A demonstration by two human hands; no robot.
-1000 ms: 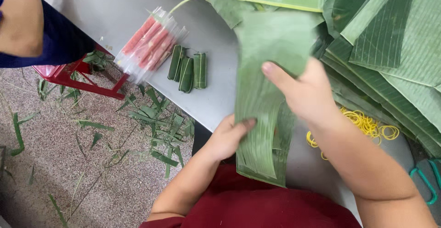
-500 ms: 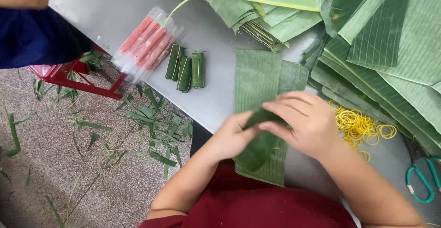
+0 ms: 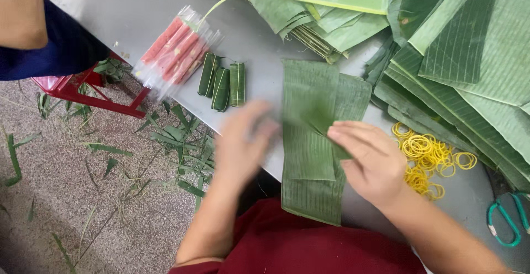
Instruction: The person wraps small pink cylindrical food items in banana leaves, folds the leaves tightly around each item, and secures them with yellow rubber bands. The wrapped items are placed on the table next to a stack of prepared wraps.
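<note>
Cut strips of banana leaf (image 3: 309, 141) lie flat on the grey table (image 3: 138, 9), hanging over its near edge. My right hand (image 3: 370, 161) presses on the right side of the strips, fingers on a small darker folded leaf piece (image 3: 326, 122). My left hand (image 3: 243, 141) is blurred in motion just left of the strips, fingers spread, holding nothing I can make out. Three small leaf-wrapped rolls (image 3: 222, 81) lie side by side further left. Beside them are pink sticks in clear plastic wrappers (image 3: 176, 50).
Large banana leaves (image 3: 464, 53) are stacked at the right and back. Yellow rubber bands (image 3: 430, 158) lie in a heap right of my hand, green-handled scissors (image 3: 505, 221) beyond. Another person's arm and blue sleeve (image 3: 38, 31) are at upper left, above a red stool (image 3: 83, 92) and leaf scraps on the floor.
Both hands were together on a folded leaf piece atop the strips. My left hand has since swung off to the left, and my right hand has slid right; the strips lie flatter.
</note>
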